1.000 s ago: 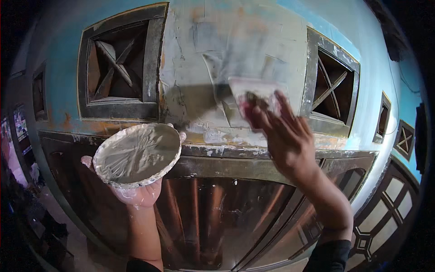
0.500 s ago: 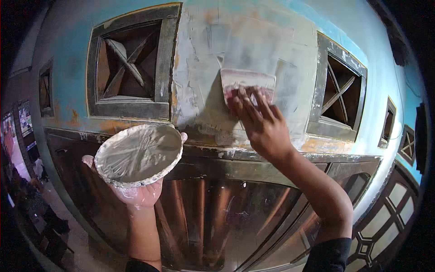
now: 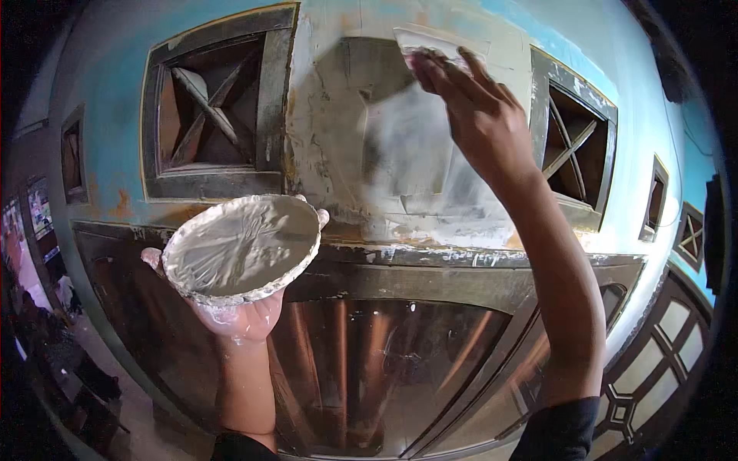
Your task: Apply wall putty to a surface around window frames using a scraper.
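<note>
My left hand [image 3: 240, 319] cups a round, shallow bowl [image 3: 290, 286] from below, its fingertips showing at both sides. Pale grey putty [image 3: 242, 242] is smeared over the inside, and the rim is crusted with it. High on the wall, my right hand [image 3: 484, 111] is closed round a wide, flat putty knife [image 3: 442, 44]. The blade lies against the wall, tilted, with pale putty along it. Under it stretches a patched stretch of wall [image 3: 407, 146], coated in grey putty with ridges and a smoother damp area. My fingers hide most of the knife's lower part.
Wooden vent frames with crossed slats flank the patch, one on the left [image 3: 219, 184] and one on the right [image 3: 607, 165]. Below runs a wooden ledge [image 3: 400, 283] above dark glazed panels [image 3: 384, 369]. A patterned door [image 3: 653, 369] stands at the lower right.
My right hand has slid the putty knife up the wall and slightly right, leaving a smoothed area below. My left hand has lifted the bowl slightly, and it appears a little to the right.
</note>
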Tool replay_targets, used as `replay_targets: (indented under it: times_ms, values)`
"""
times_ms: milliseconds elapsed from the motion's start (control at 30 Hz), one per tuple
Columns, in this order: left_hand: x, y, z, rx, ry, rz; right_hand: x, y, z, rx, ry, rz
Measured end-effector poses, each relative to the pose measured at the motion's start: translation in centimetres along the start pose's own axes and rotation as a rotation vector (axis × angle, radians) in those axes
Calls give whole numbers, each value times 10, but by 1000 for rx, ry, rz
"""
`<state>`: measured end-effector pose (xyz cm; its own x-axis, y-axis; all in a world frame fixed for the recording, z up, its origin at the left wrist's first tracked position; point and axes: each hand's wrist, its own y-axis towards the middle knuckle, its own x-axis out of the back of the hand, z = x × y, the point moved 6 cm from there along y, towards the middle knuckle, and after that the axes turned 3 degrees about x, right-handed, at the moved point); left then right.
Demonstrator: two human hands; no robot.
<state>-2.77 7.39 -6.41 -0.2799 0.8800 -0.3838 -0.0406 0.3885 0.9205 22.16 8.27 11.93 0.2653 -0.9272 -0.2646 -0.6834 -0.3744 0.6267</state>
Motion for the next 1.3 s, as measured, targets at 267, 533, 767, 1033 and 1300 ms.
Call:
replay_targets:
  times_ms: [267, 533, 767, 1033, 1300]
  values:
    - [6, -10, -5, 5, -1, 6, 2, -91, 137, 190, 208, 338]
    - [4, -4, -7, -20, -9, 28, 31, -55, 114, 147, 316, 277]
    - [1, -6, -6, -29, -23, 44, -45, 64, -45, -7, -31, -59]
    - [4, -7, -10, -20, 5, 28, -37, -75, 83, 79, 241, 249]
    - [2, -9, -6, 3, -19, 55, 38, -58, 79, 96, 242, 317]
